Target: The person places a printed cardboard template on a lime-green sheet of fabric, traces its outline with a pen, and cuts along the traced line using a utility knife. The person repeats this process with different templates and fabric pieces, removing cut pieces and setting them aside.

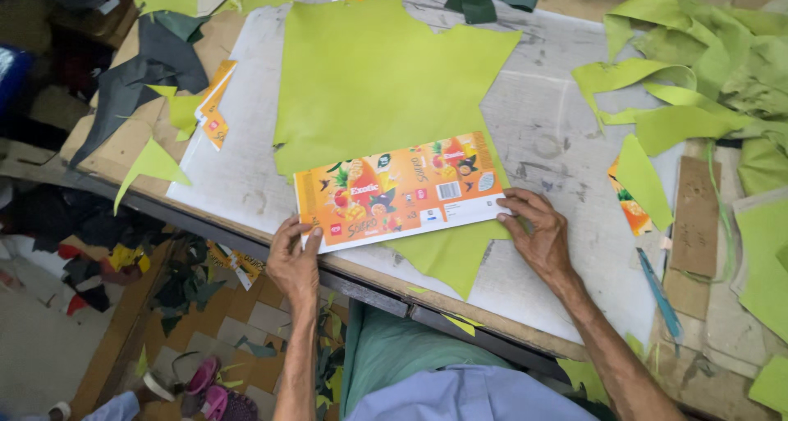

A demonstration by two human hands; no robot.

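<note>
Pressing down at opposite ends, both hands pinned a flattened printed carton [402, 189] onto a large sheet of lime-green leather-like material [369, 76] spread over a pale, scuffed cutting board [558, 142]. The left hand [294, 257] lay at the carton's near-left corner, thumb on the printed face and fingers spread flat; the right hand [535, 232] lay at its right end, fingertips fanned open on the card's edge. Neither hand was closed around anything: both rested open, palms down, apparently to keep the card from sliding, in the manner of a template held against the sheet beneath.

The carton was an orange rectangle with fruit pictures, printed side up. Its long axis ran left to right across the view, tilted slightly so that the right end sat farther from the person than the left. It lay across the lower part of the green sheet, whose pointed tail [455, 261] projected below the card toward the table's near edge.

Green offcuts [698, 68] lay heaped at the right, dark grey scraps [131, 84] at the left, and a blue pen-like tool [659, 294] rested near the right forearm.
</note>
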